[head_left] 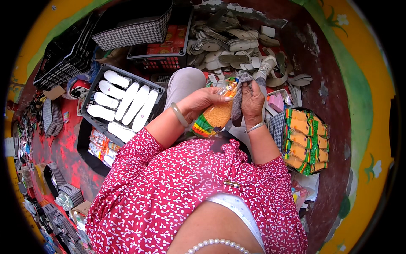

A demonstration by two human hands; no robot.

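My left hand is closed on the upper part of a packet of orange fleecy insoles, its thumb across the clear film. Green, yellow and red print covers the lower end of the packet, which tilts down to the left above my lap. My right hand pinches a dark grey fuzzy strip that hangs along the packet's right side. What this strip is, I cannot make out. To the right, a basket holds several similar orange packets.
At left, a dark crate holds white insoles, with wrapped packs below it. A houndstooth bin sits above another crate. Loose soles are heaped at the far side. A small pink-filled tray stands near my right hand.
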